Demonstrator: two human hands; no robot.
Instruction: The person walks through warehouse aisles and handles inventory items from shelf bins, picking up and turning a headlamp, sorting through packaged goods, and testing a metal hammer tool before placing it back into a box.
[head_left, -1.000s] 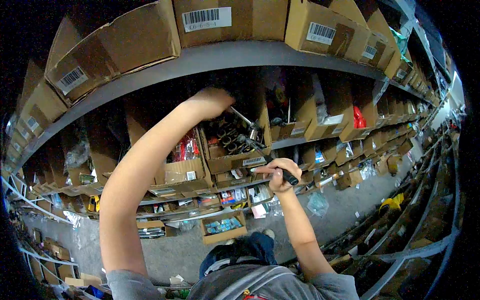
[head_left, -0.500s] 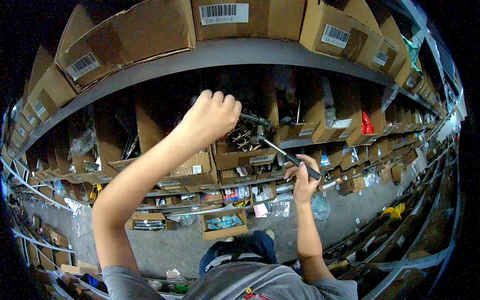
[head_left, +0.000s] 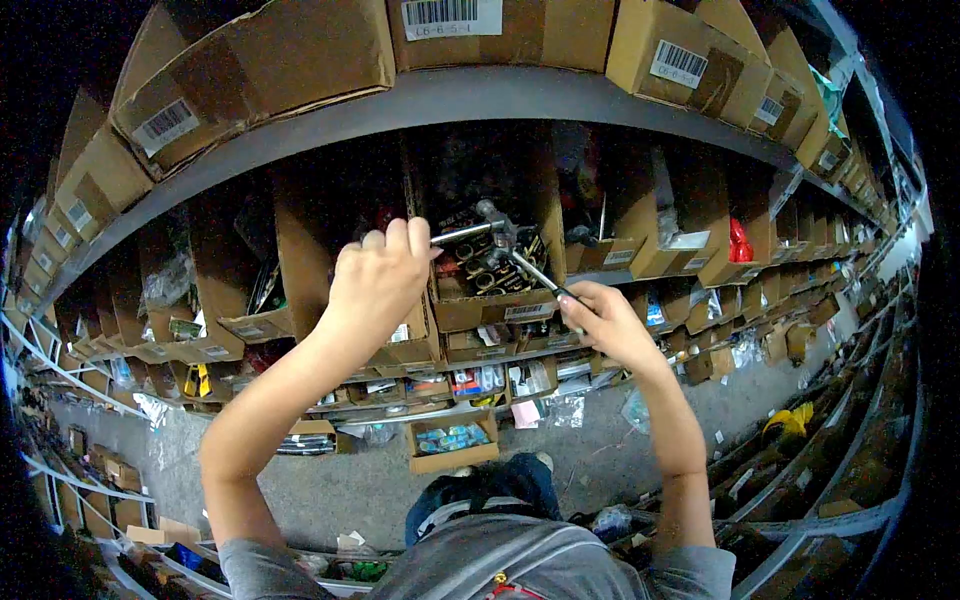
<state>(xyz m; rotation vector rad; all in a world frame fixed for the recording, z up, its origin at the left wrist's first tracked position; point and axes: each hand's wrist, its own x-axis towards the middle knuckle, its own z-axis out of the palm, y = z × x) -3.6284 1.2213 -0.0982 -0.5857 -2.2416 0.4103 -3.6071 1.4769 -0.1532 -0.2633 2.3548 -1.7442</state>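
Observation:
Two metal-shafted hammers meet head to head above an open cardboard bin. My left hand (head_left: 380, 272) is closed round the handle of the left hammer (head_left: 462, 234), whose shaft points right. My right hand (head_left: 608, 322) grips the right hammer (head_left: 535, 272) by its dark handle, with the shaft slanting up and left. The heads overlap, and I cannot tell whether they touch. Below them, the cardboard bin (head_left: 485, 314) holds several dark pieces with brass-coloured rings (head_left: 487, 280). The left hammer's grip is mostly hidden by my fingers.
A grey shelf beam (head_left: 480, 97) curves across above my hands, with barcode-labelled cardboard boxes (head_left: 260, 75) over it. More bins line both sides, one with a red item (head_left: 740, 241). On the floor stands a box of blue packets (head_left: 452, 462).
My left hand has moved down and left, bringing its hammer into clearer view. My right hand has moved up and now wraps further along its hammer's handle.

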